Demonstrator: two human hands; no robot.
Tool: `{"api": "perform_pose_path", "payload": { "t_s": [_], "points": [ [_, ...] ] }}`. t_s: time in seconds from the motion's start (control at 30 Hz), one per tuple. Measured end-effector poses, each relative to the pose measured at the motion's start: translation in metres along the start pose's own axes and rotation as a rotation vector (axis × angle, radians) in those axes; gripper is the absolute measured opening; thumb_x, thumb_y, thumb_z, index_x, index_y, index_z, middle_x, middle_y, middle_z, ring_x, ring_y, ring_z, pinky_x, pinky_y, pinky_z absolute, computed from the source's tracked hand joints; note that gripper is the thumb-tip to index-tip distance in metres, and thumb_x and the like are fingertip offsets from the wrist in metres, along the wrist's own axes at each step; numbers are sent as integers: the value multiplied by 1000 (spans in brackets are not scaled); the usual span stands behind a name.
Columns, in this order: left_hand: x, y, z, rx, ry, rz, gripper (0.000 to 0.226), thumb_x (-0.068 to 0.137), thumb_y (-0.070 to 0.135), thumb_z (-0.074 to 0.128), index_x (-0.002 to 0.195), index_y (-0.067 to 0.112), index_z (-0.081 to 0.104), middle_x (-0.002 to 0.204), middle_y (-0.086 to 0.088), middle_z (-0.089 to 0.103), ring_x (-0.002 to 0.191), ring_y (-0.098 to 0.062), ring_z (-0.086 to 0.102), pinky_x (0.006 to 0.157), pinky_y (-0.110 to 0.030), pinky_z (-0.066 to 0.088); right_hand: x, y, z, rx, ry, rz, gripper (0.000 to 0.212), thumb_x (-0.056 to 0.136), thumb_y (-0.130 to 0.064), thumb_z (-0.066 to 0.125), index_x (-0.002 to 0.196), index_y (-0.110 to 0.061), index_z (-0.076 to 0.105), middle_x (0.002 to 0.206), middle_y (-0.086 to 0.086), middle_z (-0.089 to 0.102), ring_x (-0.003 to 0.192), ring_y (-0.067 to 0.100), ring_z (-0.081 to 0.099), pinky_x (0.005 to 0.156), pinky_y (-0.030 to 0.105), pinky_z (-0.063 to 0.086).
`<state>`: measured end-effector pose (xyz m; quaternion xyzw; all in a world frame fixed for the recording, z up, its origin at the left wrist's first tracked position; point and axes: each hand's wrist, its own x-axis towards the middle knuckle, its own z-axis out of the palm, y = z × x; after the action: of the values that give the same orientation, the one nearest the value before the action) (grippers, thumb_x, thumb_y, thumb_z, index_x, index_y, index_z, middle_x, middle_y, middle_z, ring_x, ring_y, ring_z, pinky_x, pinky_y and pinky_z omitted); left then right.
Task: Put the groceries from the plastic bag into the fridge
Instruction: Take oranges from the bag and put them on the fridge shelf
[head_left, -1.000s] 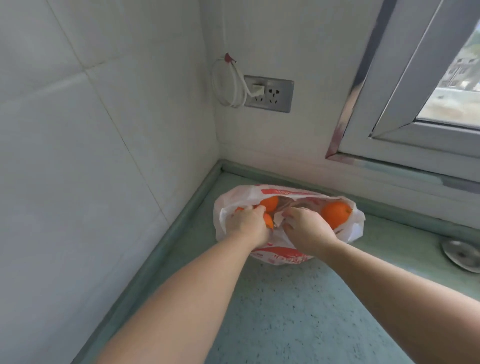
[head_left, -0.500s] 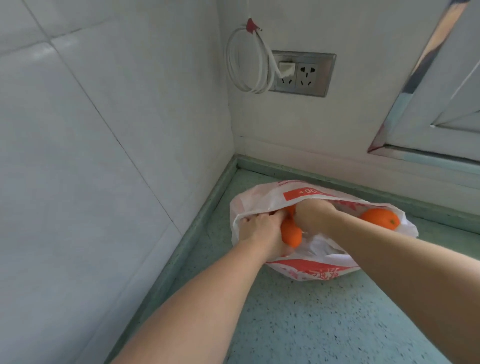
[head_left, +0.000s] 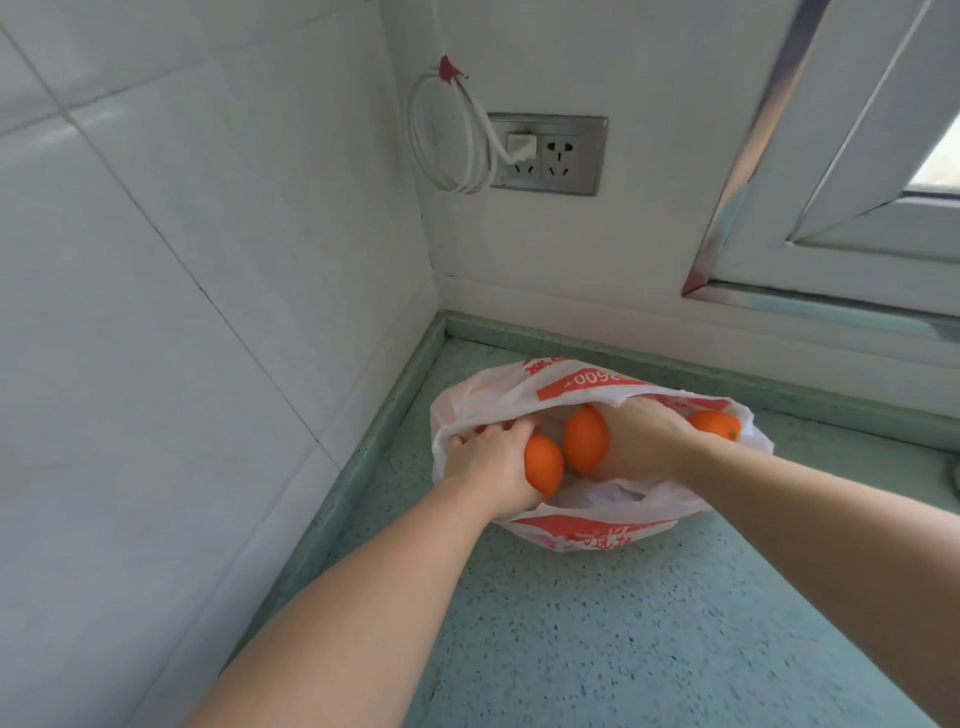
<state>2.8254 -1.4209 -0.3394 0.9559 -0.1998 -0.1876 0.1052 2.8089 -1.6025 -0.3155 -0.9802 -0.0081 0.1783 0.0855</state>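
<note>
Orange fruit (head_left: 543, 465) is being gripped by the left hand (head_left: 491, 460), another (head_left: 585, 439) by the right hand (head_left: 636, 441), inside the plastic bag (head_left: 571, 527), nothing is sitting in the fridge yet

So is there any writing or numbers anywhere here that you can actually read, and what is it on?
"00" with more digits beside it, seen upside down: red band on the plastic bag; the whole number is unclear.
Red characters on the bag's near side: too crumpled to read.
Wall socket: no readable marking.
</note>
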Motion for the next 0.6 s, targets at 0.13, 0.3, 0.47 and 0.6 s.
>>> {"api": "perform_pose_path", "payload": {
  "t_s": [0.13,0.3,0.47,0.6],
  "points": [
    [-11,19,-8,-9,51,6,70,74,51,64,136,41,32,139,1,46,122,-32,48,106,-50,28,-26,10,-7,128,63,50,91,64,-49,74,142,-29,31,134,8,40,109,32,57,89,39,50],
    [-32,48,-20,-53,74,52,74,72,46,71,135,39,32,133,2,45,109,-28,55,86,-42,49,-65,25,-15,143,131,55,93,56,-50,80,135,-28,37,135,1,46,114,25,54,87,39,49],
    [-63,78,-34,-88,129,61,80,67,42,78,134,38,34,134,4,41,114,-25,52,81,-41,51,-114,39,-32,200,194,23,91,61,-46,77,140,-32,33,129,-2,46,114,25,52,87,39,51],
    [-95,111,-52,-73,228,80,78,69,42,76,136,35,35,139,7,39,117,-24,51,76,-36,48,-158,53,-51,165,236,35,83,61,-44,76,132,-32,35,118,0,48,103,25,54,81,40,53]
  ]
}}
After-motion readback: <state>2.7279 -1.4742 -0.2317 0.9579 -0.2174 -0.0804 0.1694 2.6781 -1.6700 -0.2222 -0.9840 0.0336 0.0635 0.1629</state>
